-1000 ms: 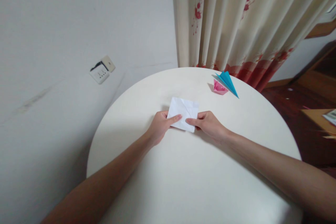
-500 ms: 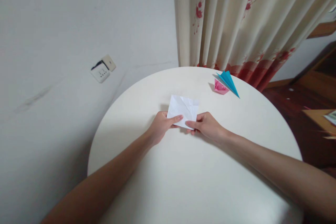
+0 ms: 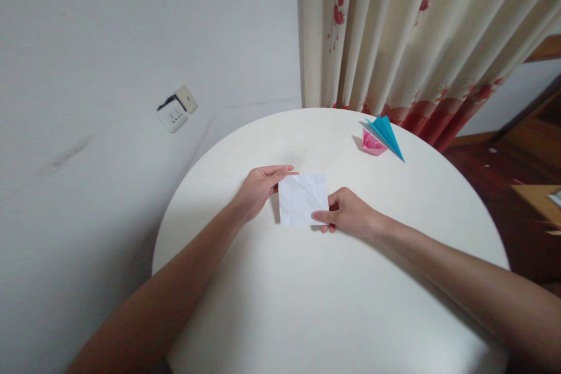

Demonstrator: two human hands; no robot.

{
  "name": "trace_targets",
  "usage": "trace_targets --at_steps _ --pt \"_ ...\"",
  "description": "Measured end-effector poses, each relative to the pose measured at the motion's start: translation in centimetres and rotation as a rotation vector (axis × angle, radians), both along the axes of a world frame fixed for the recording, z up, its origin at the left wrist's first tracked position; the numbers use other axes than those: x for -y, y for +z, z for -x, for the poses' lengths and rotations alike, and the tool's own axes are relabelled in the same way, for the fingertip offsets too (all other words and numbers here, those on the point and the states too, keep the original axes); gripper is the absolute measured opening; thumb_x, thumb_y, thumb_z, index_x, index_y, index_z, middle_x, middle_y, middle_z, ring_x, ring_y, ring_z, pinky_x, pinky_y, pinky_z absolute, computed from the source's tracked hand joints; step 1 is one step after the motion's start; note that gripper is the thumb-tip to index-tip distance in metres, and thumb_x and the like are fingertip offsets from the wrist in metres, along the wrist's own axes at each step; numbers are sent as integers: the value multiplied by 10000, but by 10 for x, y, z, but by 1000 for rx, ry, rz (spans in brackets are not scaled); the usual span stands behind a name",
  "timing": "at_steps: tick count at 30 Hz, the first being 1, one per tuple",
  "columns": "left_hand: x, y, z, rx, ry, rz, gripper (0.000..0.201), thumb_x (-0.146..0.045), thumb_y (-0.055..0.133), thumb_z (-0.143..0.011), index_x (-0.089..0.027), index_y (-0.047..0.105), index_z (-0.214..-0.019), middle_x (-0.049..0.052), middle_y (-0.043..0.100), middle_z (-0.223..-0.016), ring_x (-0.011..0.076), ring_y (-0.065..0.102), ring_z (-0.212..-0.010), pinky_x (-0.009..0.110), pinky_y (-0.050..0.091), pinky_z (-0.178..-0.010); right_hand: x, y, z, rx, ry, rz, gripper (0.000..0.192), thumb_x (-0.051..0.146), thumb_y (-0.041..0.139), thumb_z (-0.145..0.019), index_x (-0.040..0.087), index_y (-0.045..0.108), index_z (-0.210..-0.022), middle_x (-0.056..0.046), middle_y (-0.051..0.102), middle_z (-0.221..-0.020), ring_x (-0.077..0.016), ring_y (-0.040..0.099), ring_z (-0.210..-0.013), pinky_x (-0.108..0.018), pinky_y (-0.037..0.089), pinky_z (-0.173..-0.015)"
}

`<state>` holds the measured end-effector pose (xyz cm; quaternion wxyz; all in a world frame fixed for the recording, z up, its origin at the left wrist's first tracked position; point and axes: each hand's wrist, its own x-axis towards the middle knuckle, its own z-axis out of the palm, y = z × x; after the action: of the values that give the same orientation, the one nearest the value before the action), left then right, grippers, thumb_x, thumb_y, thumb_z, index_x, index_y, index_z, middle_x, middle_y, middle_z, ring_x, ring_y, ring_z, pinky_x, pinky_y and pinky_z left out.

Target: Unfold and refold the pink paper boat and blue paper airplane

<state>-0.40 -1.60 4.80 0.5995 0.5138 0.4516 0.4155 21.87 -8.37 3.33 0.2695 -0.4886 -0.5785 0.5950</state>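
The right hand (image 3: pixel 348 215) pinches the creased white paper (image 3: pixel 302 199) by its right edge near the round table's (image 3: pixel 307 304) centre; the left hand (image 3: pixel 258 187), open-fingered, steadies its far-left corner; so light a hold could let the sheet slip askew.

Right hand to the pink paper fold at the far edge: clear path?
Probably yes. Bare table lies between the right hand and the pink fold, but that hand is pinching the white paper, and the blue paper plane touches the fold's far side.
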Motion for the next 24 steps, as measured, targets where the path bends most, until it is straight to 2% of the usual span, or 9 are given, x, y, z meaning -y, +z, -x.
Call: trace_targets --at_steps 3,6,9,11,15,19,24 --pt "-3 4 9 -192 -178 -12 478 -423 863 -681 -152 777 -1065 125 782 -992 234 717 -863 337 541 -811 0 -1 -4 16 94 -53 234 308 718 -798 135 684 -643 -39 671 -593 -107 552 -504 -224 431 -494" --pt "-3 7 15 -273 -344 40 400 -414 873 -652 -152 805 -947 126 788 -911 254 728 -805 337 554 -743 1 1 -6 49 199 -69 226 326 711 -802 139 701 -675 -44 677 -614 -123 570 -529 -230 435 -492" --pt "0 7 12 -308 -367 44 329 -433 860 -654 -149 808 -813 120 781 -811 236 715 -693 313 539 -644 2 3 -5 33 239 -57 224 335 711 -798 137 715 -694 -41 679 -632 -137 593 -561 -240 449 -514" --pt "4 7 8 -327 -343 27 317 -439 854 -655 -148 801 -769 112 772 -761 221 697 -636 291 514 -584 2 3 -3 -21 195 -62 236 357 716 -796 132 734 -730 -34 681 -660 -137 596 -585 -237 438 -525" --pt "12 4 -1 -345 -352 17 297 -431 855 -656 -151 790 -732 91 754 -692 194 668 -577 259 468 -523 0 -1 4 -153 -36 -80 310 430 736 -772 124 753 -819 -35 702 -726 -139 591 -606 -248 426 -548" --pt "22 -6 -12 -314 -411 4 275 -414 855 -662 -155 783 -719 76 754 -702 179 665 -593 244 455 -537 -1 -4 9 -154 -221 -128 314 446 760 -720 137 711 -721 -31 671 -661 -143 569 -573 -256 402 -516" --pt "26 -14 -20 -294 -355 -1 307 -456 828 -688 -155 768 -697 78 749 -698 182 655 -589 253 437 -529 -4 -6 7 -118 -293 -113 367 504 737 -710 159 647 -625 -13 605 -587 -126 494 -508 -259 338 -464"
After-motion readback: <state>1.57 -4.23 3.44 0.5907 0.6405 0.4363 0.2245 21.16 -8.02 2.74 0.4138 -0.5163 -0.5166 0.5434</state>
